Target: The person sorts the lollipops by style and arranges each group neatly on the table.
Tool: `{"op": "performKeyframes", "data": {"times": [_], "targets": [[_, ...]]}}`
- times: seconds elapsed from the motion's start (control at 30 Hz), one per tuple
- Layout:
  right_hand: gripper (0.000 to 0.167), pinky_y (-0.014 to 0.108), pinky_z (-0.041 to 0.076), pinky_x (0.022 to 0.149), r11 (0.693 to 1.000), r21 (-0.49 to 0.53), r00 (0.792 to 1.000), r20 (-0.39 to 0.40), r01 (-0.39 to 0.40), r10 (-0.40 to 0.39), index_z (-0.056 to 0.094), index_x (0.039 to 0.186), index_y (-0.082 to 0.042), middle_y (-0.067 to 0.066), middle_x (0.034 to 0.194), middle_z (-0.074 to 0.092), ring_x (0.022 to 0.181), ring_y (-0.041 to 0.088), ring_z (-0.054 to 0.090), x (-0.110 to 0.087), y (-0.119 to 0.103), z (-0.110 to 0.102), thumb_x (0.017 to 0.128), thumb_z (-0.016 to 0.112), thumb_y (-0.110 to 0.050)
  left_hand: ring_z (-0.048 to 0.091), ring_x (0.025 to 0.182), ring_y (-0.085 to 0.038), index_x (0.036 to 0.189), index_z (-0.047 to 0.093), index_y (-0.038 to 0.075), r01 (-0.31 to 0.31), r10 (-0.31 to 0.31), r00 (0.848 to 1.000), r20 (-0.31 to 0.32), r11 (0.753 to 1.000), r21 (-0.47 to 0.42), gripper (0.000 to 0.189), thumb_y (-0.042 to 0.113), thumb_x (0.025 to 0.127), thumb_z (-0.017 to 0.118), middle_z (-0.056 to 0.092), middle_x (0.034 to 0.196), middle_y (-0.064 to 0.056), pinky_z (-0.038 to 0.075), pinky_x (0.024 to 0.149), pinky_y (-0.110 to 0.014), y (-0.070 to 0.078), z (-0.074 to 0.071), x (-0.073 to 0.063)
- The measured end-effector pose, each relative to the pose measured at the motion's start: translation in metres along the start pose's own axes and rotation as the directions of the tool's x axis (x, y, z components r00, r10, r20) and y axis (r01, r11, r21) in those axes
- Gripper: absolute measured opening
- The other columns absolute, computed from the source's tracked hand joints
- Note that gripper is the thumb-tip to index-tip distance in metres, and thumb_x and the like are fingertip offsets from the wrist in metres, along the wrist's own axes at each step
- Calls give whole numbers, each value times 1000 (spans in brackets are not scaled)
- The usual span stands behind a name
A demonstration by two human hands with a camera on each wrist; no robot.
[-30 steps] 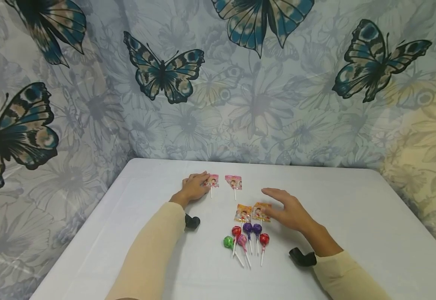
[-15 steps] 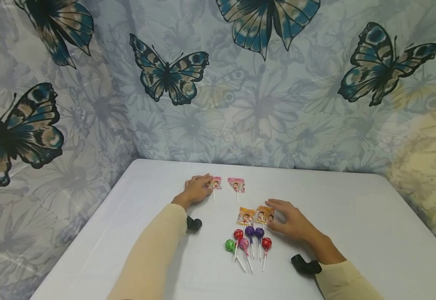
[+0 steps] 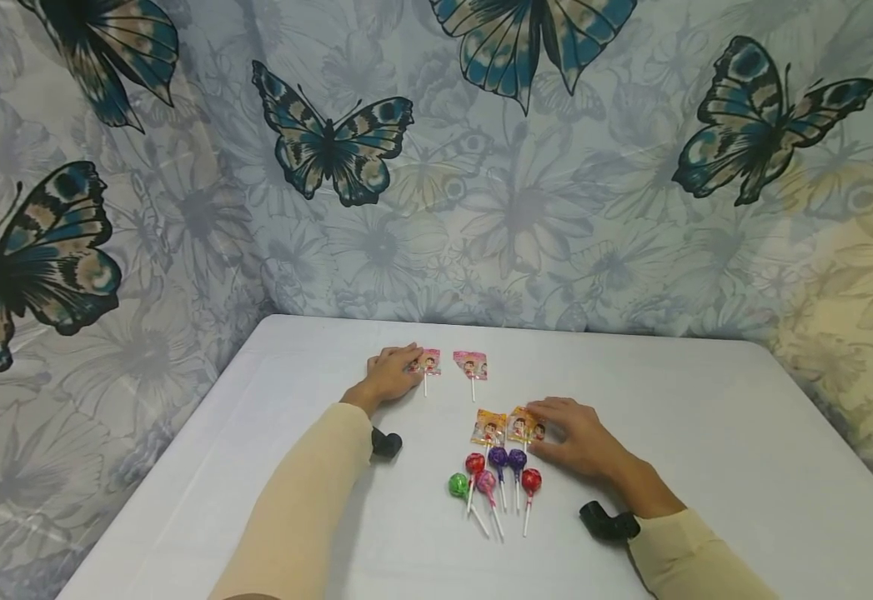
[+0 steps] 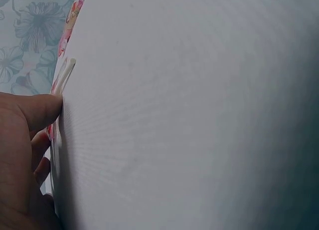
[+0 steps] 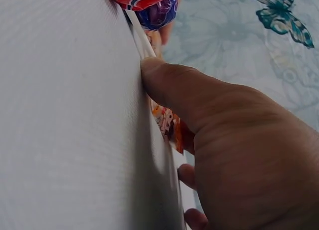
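My left hand (image 3: 387, 373) lies at the far left of the table, holding the left edge of a flat lollipop in a pink wrapper (image 3: 430, 363). In the left wrist view the thumb (image 4: 46, 109) and fingers are on either side of that wrapper. A second pink-wrapped lollipop (image 3: 471, 367) lies just right of it. Nearer to me, my right hand (image 3: 574, 437) touches an orange-wrapped lollipop (image 3: 519, 423), index finger and thumb spread at its right side. Another orange-wrapped lollipop (image 3: 489, 427) lies to its left. The right wrist view shows the thumb down by the table.
Several round lollipops lie in front of the orange ones: a green one (image 3: 459, 485), a pink one (image 3: 485, 482), red ones (image 3: 531, 480) and purple ones (image 3: 517, 460). A white cloth covers the table (image 3: 676, 417). A butterfly-patterned curtain (image 3: 519, 208) hangs behind it.
My right hand has come down onto the right-hand orange lollipop, its index finger lowering to the wrapper. The left hand stays on the pink lollipop. The candies lie as before.
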State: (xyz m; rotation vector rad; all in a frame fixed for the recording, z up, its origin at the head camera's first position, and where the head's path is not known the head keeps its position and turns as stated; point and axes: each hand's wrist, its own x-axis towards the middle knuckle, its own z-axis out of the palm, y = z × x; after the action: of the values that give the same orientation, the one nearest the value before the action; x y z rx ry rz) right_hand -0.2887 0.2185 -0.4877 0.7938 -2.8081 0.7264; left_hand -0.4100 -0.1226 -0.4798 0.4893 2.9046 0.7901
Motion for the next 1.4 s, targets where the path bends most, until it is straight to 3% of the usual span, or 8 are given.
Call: {"op": "performKeyframes", "data": {"times": [0.2,0.37,0.63,0.97,1.4], "targets": [[54,60,35,93,997,-46,997,-45,62,-64,65,123,-3,13,121,62,114,36,53,2,-1,-1,78,80,-30,26,136,-27,146,44,16,-5,4,1000,-6,1000,-9,57,27,93,60,32,153,1,13,105,-51,0,-1,0],[54,53,42,92,998,-50,997,-58,50,-52,66,121,-2,12,118,63,110,34,56,2,-2,-2,76,81,-27,26,136,-26,146,44,16,-3,3,1000,1,1000,-12,56,27,94,59,31,154,1,13,105,-50,0,-1,0],[52,50,44,91,999,-45,997,-71,16,-19,67,120,-4,11,112,65,106,31,59,1,-4,-4,76,81,-27,26,136,-27,146,44,16,1,-1,1000,-6,1000,-24,57,27,93,60,32,153,1,13,105,-50,0,0,0],[51,48,45,90,995,-90,998,-46,41,-46,66,121,-3,8,112,65,105,28,58,1,-6,-4,77,80,-26,24,137,-27,146,43,16,6,-6,1000,1,1000,-26,58,26,92,60,31,154,1,11,106,-50,1,0,0],[50,45,49,83,987,-117,981,-147,108,-125,69,114,0,9,104,67,96,25,61,0,-5,-11,74,82,-25,24,137,-27,146,43,17,11,-11,1000,6,1000,-23,57,27,93,60,31,154,2,11,106,-50,0,0,0]]}}
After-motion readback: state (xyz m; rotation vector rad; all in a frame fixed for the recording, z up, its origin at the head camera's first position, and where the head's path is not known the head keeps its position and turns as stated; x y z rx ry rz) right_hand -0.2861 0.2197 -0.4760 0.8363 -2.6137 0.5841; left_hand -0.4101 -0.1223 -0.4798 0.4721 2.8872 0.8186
